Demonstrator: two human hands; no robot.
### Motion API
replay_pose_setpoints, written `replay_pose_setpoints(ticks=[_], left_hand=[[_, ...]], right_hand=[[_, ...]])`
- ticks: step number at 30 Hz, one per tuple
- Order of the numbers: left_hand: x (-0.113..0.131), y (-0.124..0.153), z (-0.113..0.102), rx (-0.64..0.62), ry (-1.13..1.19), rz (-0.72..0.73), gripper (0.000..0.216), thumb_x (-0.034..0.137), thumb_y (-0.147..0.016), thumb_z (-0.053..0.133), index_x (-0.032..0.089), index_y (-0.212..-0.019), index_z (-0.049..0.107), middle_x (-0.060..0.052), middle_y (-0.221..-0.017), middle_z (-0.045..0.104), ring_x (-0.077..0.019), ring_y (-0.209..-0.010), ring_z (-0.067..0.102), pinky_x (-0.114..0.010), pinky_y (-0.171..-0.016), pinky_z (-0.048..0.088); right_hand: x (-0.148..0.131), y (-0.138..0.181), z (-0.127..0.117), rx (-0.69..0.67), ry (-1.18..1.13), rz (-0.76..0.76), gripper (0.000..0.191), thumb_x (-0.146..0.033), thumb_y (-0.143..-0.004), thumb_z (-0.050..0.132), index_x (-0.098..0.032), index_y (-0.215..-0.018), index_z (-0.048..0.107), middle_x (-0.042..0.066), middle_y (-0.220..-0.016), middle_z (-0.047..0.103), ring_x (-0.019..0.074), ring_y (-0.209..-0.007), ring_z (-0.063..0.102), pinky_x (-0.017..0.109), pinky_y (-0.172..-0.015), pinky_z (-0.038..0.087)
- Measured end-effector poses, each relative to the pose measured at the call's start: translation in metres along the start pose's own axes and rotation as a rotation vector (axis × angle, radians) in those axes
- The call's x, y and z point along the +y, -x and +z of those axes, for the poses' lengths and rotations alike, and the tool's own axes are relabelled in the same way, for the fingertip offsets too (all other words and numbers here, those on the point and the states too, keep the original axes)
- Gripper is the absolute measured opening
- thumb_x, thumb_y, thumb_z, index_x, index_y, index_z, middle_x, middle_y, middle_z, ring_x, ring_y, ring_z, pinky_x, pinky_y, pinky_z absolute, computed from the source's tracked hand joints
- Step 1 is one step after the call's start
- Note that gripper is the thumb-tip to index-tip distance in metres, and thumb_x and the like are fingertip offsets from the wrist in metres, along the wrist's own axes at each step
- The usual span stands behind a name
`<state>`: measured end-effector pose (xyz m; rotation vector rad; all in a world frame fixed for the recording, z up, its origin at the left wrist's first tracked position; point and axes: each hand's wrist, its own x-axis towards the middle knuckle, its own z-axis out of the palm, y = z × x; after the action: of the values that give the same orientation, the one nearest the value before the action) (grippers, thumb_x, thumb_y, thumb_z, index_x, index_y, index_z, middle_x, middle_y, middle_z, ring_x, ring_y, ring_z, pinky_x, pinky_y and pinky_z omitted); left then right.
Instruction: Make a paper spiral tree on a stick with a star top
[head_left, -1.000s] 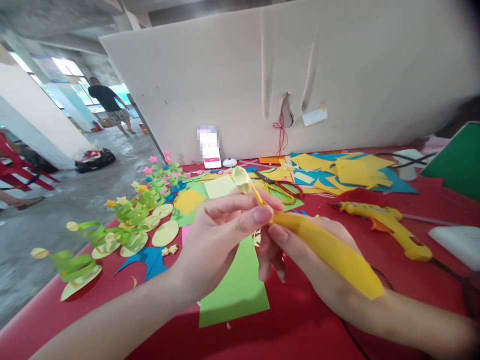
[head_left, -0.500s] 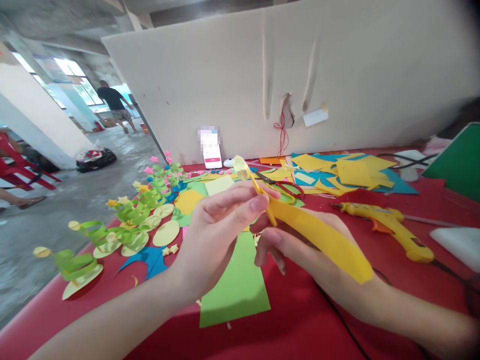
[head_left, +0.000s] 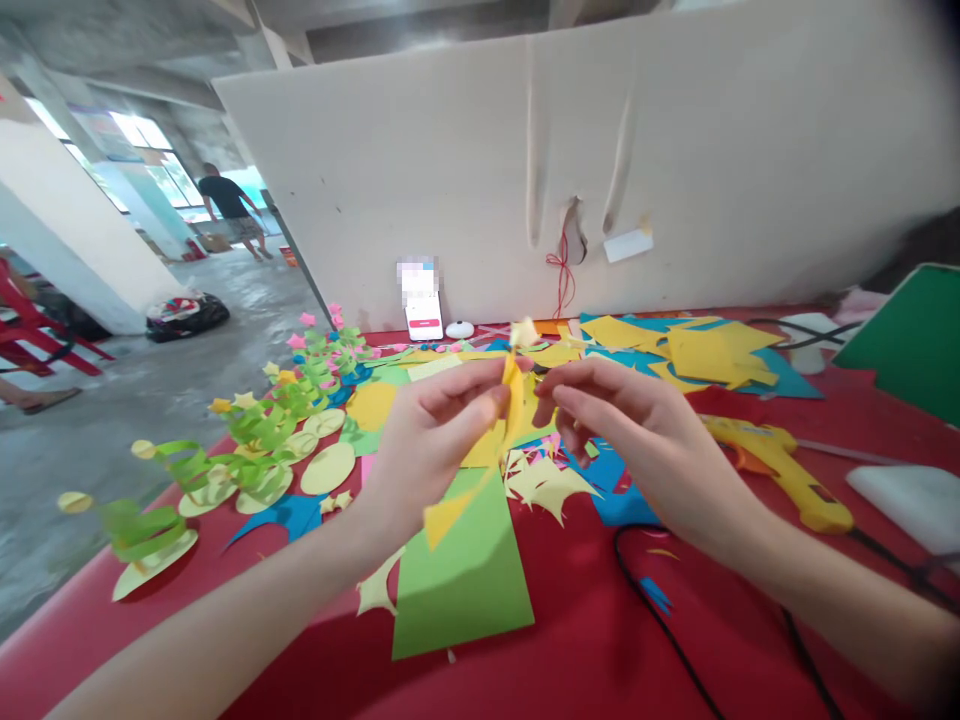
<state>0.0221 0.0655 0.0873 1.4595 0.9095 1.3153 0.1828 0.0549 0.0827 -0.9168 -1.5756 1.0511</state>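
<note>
My left hand (head_left: 435, 440) pinches a long yellow paper strip (head_left: 480, 455) between thumb and fingers above the red table (head_left: 600, 640). The strip hangs down and to the left from the pinch, with a pale yellow tip (head_left: 523, 333) sticking up above it. My right hand (head_left: 645, 440) hovers just right of the strip's top, fingers curled toward it, and I cannot tell whether they touch it. A green paper sheet (head_left: 465, 580) lies flat below both hands.
A yellow glue gun (head_left: 780, 465) lies to the right with a black cord (head_left: 660, 620) across the table. Yellow and blue paper scraps (head_left: 697, 350) pile at the back. Green spiral paper trees (head_left: 247, 440) line the left edge. A white board (head_left: 600, 160) stands behind. A person walks far left.
My right hand let go of the strip's long end, which dropped from the right to hang down-left from my left hand. The right hand rose toward the strip's top.
</note>
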Motion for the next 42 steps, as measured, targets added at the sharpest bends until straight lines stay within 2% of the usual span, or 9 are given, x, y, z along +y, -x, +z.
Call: replay_pose_setpoints(ticks=[3,6,11,16,24,27,32,37,42], left_hand=[[-0.0055,0.0012,0.0,-0.071,-0.224,0.176,0.024,0.015,-0.081,0.053,0.028,-0.09,0.071,0.001,-0.09,0.068,-0.0123,-0.083,0.06,-0.021,-0.07,0.048],[-0.0056,0.0044,0.0014,-0.107,-0.35,0.276,0.027,0.014,-0.083,0.05,0.028,-0.095,0.069,0.0,-0.091,0.066,-0.0121,-0.082,0.059,-0.02,-0.067,0.048],[-0.0032,0.0065,0.0018,-0.085,-0.341,0.216,0.019,0.023,-0.081,0.057,0.026,-0.094,0.069,0.0,-0.091,0.067,-0.0127,-0.083,0.059,-0.019,-0.07,0.048],[-0.0061,0.0045,-0.0003,-0.031,-0.273,0.109,0.008,0.029,-0.076,0.063,0.024,-0.08,0.068,0.003,-0.074,0.067,-0.0095,-0.064,0.059,-0.017,-0.056,0.046],[-0.0061,0.0043,0.0037,-0.067,-0.187,0.077,0.023,0.031,-0.086,0.048,0.019,-0.068,0.053,0.004,-0.057,0.044,-0.007,-0.05,0.04,-0.017,-0.045,0.035],[-0.0064,0.0053,0.0047,-0.085,-0.189,0.039,0.027,0.033,-0.087,0.044,0.018,-0.065,0.046,0.005,-0.058,0.035,-0.0077,-0.049,0.033,-0.019,-0.044,0.031],[-0.0075,0.0053,0.0034,-0.115,-0.317,0.139,0.03,0.03,-0.089,0.041,0.019,-0.061,0.042,0.005,-0.056,0.032,-0.0082,-0.049,0.028,-0.02,-0.043,0.026],[-0.0072,0.0059,0.0034,-0.167,-0.35,0.16,0.031,0.031,-0.089,0.042,0.019,-0.061,0.044,0.005,-0.054,0.036,-0.0078,-0.047,0.031,-0.022,-0.043,0.026],[-0.006,0.0064,0.0041,-0.165,-0.374,0.184,0.031,0.03,-0.089,0.042,0.019,-0.06,0.044,0.005,-0.052,0.039,-0.0072,-0.046,0.034,-0.021,-0.042,0.027]], right_hand=[[-0.0025,0.0006,0.0001,-0.044,-0.003,0.027,0.015,-0.032,-0.082,0.055,-0.018,-0.081,0.057,-0.002,-0.07,0.056,0.005,-0.058,0.049,0.015,-0.05,0.04],[-0.0025,0.0033,0.0036,-0.056,0.017,0.047,0.013,-0.028,-0.077,0.061,-0.016,-0.078,0.055,-0.002,-0.07,0.057,0.0056,-0.059,0.049,0.015,-0.048,0.039],[-0.0028,0.0058,0.0067,-0.013,-0.038,0.03,0.009,-0.024,-0.078,0.058,-0.015,-0.076,0.056,-0.003,-0.065,0.054,0.0045,-0.055,0.045,0.014,-0.046,0.038],[-0.0044,0.0072,0.0068,-0.003,-0.01,0.052,0.01,-0.022,-0.077,0.058,-0.014,-0.073,0.053,-0.002,-0.065,0.053,0.0055,-0.055,0.047,0.015,-0.045,0.038],[-0.0021,0.0084,0.0078,-0.037,0.052,0.008,0.009,-0.02,-0.077,0.057,-0.016,-0.072,0.051,-0.003,-0.066,0.051,0.0051,-0.057,0.048,0.015,-0.046,0.037],[-0.0023,0.0082,0.0066,-0.014,0.016,0.005,0.012,-0.023,-0.077,0.06,-0.017,-0.08,0.051,-0.004,-0.07,0.05,0.0052,-0.06,0.049,0.014,-0.047,0.039],[-0.0059,0.0072,0.0032,0.093,-0.056,-0.043,0.027,-0.024,-0.076,0.063,-0.02,-0.1,0.052,-0.002,-0.084,0.054,0.0046,-0.066,0.051,0.013,-0.05,0.042],[-0.0089,0.0079,0.0012,0.069,-0.044,-0.076,0.02,-0.022,-0.078,0.061,-0.021,-0.097,0.057,0.0,-0.091,0.056,0.0044,-0.068,0.053,0.012,-0.054,0.046],[-0.0074,0.0077,0.0008,0.032,-0.118,-0.013,0.021,-0.02,-0.077,0.062,-0.021,-0.097,0.055,0.0,-0.091,0.056,0.0038,-0.061,0.051,0.013,-0.05,0.045]])
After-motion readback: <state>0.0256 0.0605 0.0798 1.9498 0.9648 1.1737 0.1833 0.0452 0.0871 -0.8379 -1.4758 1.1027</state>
